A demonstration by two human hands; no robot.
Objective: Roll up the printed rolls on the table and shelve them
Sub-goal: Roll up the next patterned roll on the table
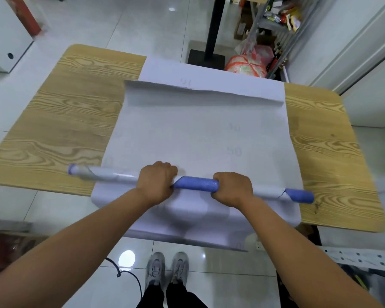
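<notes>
A long thin roll, blue-printed outside and white within, lies crosswise near the front of the wooden table. My left hand grips it left of centre and my right hand grips it right of centre, fingers curled over the top. The roll sits on flat white printed sheets with faint numbers. The top sheet's far edge curls up. A lower sheet hangs over the table's front edge.
A black stand with a square base rises behind the table. A cluttered metal shelf and a plastic bag stand at the back right. A white cabinet is at the far left. A black cable lies by my feet.
</notes>
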